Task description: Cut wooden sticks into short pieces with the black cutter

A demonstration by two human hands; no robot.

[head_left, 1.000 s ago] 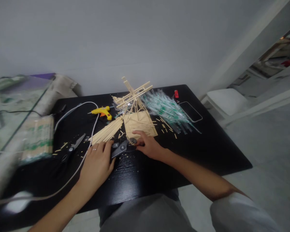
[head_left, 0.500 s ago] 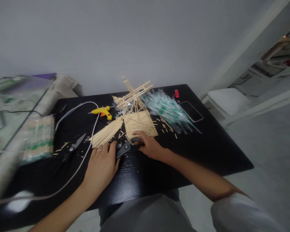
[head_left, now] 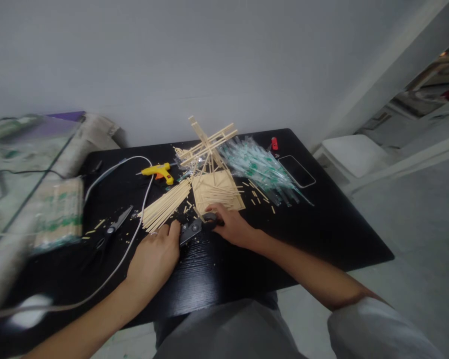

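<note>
A dark grey hand cutter (head_left: 192, 231) lies between my two hands, low over the front of the black table. My left hand (head_left: 157, 254) is closed around its left end, fingers curled. At the cutter's rounded black end, my right hand (head_left: 232, 225) is closed with its fingertips against it. A thin wooden stick (head_left: 198, 214) slants up from the cutter's right part; whether my right fingers also touch it is hidden. Just beyond is a square stick base (head_left: 224, 192) with loose sticks on it. A windmill-like stick frame (head_left: 209, 148) stands at its back.
Left of the base lie a fan of long sticks (head_left: 166, 205), a yellow glue gun (head_left: 157, 172), scissors (head_left: 112, 229) and a white cable (head_left: 144, 204). A wrapped chopstick bundle (head_left: 59, 212) is farther left. Right are plastic wrappers (head_left: 260, 167), a phone (head_left: 297, 172) and a red object (head_left: 274, 143).
My left hand has shifted slightly down and left, and its fingers have drawn in around the cutter. The right hand stays almost in place.
</note>
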